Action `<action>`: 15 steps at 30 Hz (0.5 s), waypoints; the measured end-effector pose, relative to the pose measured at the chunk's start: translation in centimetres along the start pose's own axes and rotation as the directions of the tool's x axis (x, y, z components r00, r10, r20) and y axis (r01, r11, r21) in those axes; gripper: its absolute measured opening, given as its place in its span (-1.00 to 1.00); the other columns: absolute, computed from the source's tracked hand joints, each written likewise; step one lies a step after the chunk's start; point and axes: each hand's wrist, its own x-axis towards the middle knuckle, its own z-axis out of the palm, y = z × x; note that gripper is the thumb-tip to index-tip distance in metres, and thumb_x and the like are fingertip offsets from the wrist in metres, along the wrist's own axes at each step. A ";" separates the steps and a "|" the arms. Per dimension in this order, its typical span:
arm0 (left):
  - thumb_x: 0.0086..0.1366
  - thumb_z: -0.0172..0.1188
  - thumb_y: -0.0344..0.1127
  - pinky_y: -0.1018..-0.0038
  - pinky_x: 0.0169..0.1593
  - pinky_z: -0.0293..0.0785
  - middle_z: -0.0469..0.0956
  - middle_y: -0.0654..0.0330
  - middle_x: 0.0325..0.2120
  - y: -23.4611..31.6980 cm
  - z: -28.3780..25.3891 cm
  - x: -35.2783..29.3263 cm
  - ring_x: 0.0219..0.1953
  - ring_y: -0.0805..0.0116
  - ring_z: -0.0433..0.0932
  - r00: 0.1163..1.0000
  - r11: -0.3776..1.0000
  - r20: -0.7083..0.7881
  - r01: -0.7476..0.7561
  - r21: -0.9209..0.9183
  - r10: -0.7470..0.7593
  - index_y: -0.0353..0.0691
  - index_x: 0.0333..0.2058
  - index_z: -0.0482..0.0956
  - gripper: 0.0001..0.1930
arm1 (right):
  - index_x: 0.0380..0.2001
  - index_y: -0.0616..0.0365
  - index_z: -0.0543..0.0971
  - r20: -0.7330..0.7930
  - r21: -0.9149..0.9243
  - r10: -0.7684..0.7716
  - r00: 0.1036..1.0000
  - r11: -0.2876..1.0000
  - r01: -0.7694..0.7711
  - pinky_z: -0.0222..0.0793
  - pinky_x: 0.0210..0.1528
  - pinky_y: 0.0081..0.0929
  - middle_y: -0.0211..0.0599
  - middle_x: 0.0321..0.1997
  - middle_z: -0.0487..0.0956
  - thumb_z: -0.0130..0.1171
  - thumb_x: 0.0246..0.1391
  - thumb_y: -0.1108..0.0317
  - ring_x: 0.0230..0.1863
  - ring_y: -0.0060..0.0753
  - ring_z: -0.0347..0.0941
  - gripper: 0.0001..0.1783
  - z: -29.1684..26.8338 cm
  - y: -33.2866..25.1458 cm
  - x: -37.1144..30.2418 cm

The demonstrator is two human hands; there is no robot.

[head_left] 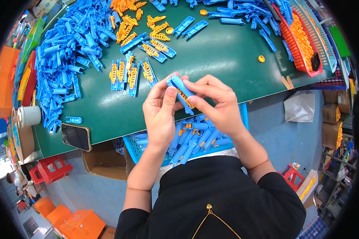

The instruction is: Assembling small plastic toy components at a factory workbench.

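Observation:
Above the front edge of the green table, both hands hold a blue plastic casing with a yellow-orange ridged strip inside. My left hand grips its left side, thumb against the upper end. From the right, my right hand pinches the casing with thumb and fingers. Whether its two blue halves are fully together cannot be made out. Just beyond my left hand lies an open blue half-shell with a yellow strip in it. More such filled half-shells lie to its left.
Loose blue shells are heaped at the left. Yellow strips lie at the back. A red basket holds orange pieces. Below my hands sits a blue crate of assembled blue pieces. A phone rests at the table's left front edge.

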 end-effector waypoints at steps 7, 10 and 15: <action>0.29 0.05 -0.28 0.46 -0.20 0.57 0.49 -0.01 -0.14 0.2 0.1 -0.1 -0.17 0.39 0.53 1.000 0.999 -0.022 -0.016 0.046 0.017 -0.39 -0.01 0.36 -0.63 | -0.11 0.29 0.54 0.029 0.164 0.116 0.993 0.979 -0.119 0.29 -0.33 -0.67 -0.32 -0.35 0.44 0.15 -0.04 0.57 -0.35 -0.60 0.36 -0.66 0.0 -0.1 -0.1; 0.27 0.08 -0.29 0.50 -0.23 0.57 0.49 0.00 -0.13 0.2 -0.6 0.1 -0.18 0.39 0.53 1.000 0.998 -0.011 0.010 0.065 -0.010 -0.37 -0.01 0.37 -0.63 | -0.13 0.29 0.55 0.022 0.029 -0.005 1.000 1.000 0.004 0.29 -0.33 -0.67 -0.33 -0.35 0.44 0.16 -0.05 0.57 -0.34 -0.58 0.36 -0.67 0.1 0.1 0.1; 0.22 0.15 -0.30 0.42 -0.08 0.47 0.47 0.09 -0.15 0.1 -1.6 -0.1 -0.13 0.35 0.48 0.993 0.940 0.062 0.118 -0.319 -0.103 -0.24 -0.07 0.38 -0.68 | -0.21 0.29 0.58 -0.012 -0.084 -0.076 0.997 0.994 0.075 0.32 -0.31 -0.64 -0.28 -0.38 0.50 0.25 -0.14 0.52 -0.33 -0.50 0.43 -0.68 0.7 -0.2 0.2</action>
